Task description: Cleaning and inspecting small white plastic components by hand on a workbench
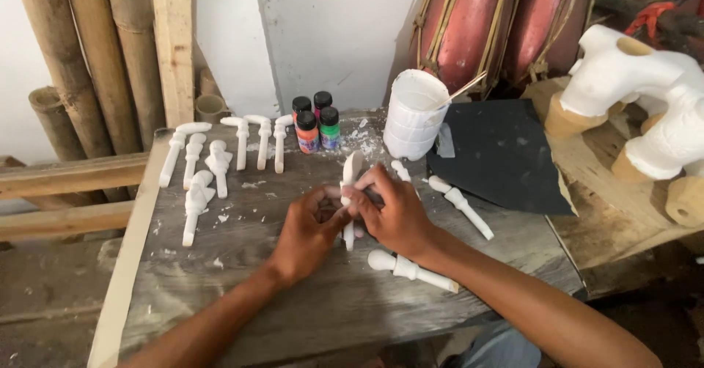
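While both hands meet over the middle of the grey wooden surface (242, 280), they share one white carved piece (350, 185). The left hand (308, 232) is curled shut around its lower part, and the right hand (392, 210) closes over its middle, fingers wrapped across the front. The piece stands nearly upright between them: a slim, chalky white stick with a broad, rounded blade-like top rising above the fingers and a narrow end poking out below the palms. Its coat looks matte and even.

Similar white pieces lie around it. A row of them (220, 159) rests to the left, well apart from the hands, another (411, 269) lies just beside the right wrist, and one more (462, 205) lies to the right, near a black sheet (499, 155). Behind the hands stand four small paint bottles (315, 122) with black caps, and next to them a white tub (414, 115) with a thin stick leaning in it. White flecks dot the boards.
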